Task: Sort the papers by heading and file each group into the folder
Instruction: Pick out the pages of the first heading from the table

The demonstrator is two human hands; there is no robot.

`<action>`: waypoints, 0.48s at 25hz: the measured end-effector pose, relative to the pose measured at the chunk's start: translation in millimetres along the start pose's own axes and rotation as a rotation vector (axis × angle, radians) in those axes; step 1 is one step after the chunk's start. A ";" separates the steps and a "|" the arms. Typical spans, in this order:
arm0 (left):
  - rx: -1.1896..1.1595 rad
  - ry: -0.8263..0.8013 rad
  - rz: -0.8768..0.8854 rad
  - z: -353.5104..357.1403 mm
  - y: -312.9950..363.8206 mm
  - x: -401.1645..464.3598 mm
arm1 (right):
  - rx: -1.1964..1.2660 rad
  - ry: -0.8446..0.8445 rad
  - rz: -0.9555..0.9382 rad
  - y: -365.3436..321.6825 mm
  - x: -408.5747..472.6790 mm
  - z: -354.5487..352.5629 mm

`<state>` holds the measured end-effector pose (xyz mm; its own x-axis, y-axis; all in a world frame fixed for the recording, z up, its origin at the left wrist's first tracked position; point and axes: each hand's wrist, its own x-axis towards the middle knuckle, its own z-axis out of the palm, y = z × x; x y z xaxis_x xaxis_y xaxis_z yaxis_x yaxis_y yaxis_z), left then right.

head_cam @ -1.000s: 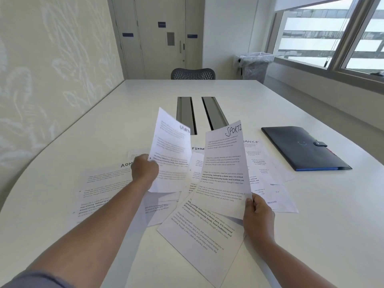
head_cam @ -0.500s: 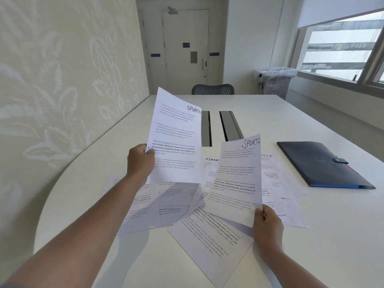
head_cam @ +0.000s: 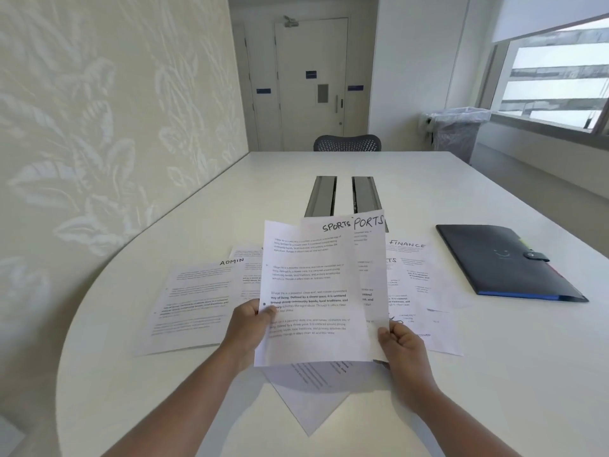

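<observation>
Head view: left hand [head_cam: 247,326] has swung its SPORTS sheet [head_cam: 309,291] across, now overlapping 2nd SPORTS sheet [head_cam: 372,258] pinched by right hand [head_cam: 400,343]. Both grasp paper above table's near edge. So SPORTS group is forming. ADMIN sheet [head_cam: 194,301] and FINANCE sheet [head_cam: 410,258] lie unsorted; folder [head_cam: 501,262] closed, toward right edge.

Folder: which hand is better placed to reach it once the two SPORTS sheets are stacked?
Right, probably. The folder lies closed on the table's right side, beyond the right hand. The left hand grips the front SPORTS sheet and could hold both while the right reaches over.
</observation>
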<state>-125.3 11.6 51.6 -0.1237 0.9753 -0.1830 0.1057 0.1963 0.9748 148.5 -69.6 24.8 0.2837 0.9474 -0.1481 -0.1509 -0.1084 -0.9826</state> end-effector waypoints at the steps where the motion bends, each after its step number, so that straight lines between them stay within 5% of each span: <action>1: 0.011 -0.003 0.011 1.0 -0.9 -5.0 | 0.004 -0.029 -0.001 -0.9 -0.9 -1.4; 12: -0.203 -0.012 0.024 9.9 -31.3 -39.8 | 0.000 -0.322 0.006 -5.2 -6.3 -5.6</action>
<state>-113.9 -32.3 27.1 -0.1117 0.9807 -0.1602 -0.0926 0.1503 0.9843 152.7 -76.7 30.1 -0.0315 0.9933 -0.1107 -0.1512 -0.1143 -0.9819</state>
